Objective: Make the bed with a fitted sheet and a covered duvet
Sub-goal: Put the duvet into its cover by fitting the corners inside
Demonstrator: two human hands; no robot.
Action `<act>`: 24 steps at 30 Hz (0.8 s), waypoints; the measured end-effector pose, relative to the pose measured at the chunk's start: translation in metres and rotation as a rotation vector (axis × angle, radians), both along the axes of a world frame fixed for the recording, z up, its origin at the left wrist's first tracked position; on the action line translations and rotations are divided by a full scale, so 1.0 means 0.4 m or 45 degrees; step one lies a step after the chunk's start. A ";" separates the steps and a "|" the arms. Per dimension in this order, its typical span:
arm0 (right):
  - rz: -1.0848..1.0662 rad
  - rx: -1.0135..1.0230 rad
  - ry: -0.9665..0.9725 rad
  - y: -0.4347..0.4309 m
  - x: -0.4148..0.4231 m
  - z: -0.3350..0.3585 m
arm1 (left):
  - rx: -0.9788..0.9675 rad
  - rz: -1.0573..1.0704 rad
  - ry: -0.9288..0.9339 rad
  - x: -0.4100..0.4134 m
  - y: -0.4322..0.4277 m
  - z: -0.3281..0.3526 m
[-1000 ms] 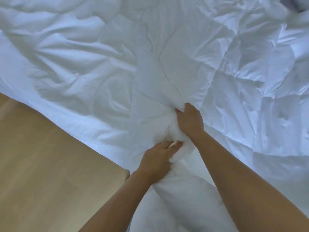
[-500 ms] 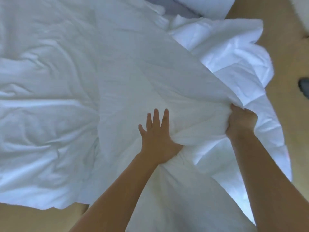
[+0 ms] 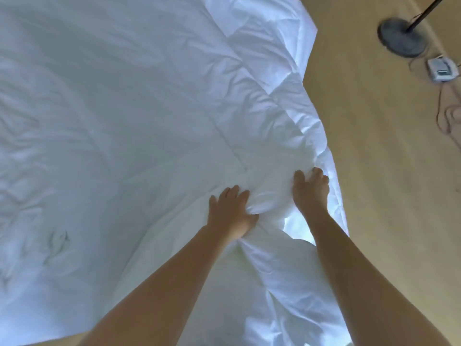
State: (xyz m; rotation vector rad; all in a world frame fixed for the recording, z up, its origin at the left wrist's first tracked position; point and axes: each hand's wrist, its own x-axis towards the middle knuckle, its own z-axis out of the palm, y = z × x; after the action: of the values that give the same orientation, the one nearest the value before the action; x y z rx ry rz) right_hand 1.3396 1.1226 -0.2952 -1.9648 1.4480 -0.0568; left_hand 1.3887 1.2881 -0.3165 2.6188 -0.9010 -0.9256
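Observation:
A white quilted duvet (image 3: pixel 139 136) lies spread and wrinkled across most of the view, its right edge hanging toward the floor. My left hand (image 3: pixel 230 213) lies on the duvet near the lower middle, and a bunched fold of fabric is pinched between its thumb and forefinger. Just to the right, my right hand (image 3: pixel 310 191) presses on the duvet close to its right edge with the fingers spread forward. A raised ridge of fabric runs between the two hands. The sheet and mattress are hidden under the duvet.
Light wooden floor (image 3: pixel 389 196) runs along the right side. A round dark lamp base (image 3: pixel 401 37) with a thin pole stands at the top right. Beside it lie a small white device (image 3: pixel 442 69) and loose cables (image 3: pixel 449 113).
The view has swung right. My right hand has let go of the gripped duvet edge and now presses flat. My left hand, flat before, now pinches a fold.

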 end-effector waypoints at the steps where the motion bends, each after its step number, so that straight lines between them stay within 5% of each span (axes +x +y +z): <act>1: 0.057 -0.013 -0.030 0.032 0.013 -0.006 | -0.044 0.001 -0.040 0.008 0.015 -0.007; 10: 0.744 -0.384 0.115 0.267 0.126 0.016 | -0.277 0.115 -0.264 0.083 0.254 0.018; 16: 1.357 -0.089 -0.028 0.538 0.215 0.005 | -0.183 0.412 -0.356 0.128 0.508 0.004; 24: 2.010 -0.101 -0.132 0.922 0.259 -0.062 | -0.165 0.963 -0.374 0.155 0.912 -0.094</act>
State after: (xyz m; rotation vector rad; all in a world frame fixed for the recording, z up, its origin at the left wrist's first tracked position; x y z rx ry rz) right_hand 1.4431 1.4915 -0.3199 -2.5449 -0.4391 0.4698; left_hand 1.4509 1.6529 -0.3541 2.6634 0.0302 -0.2793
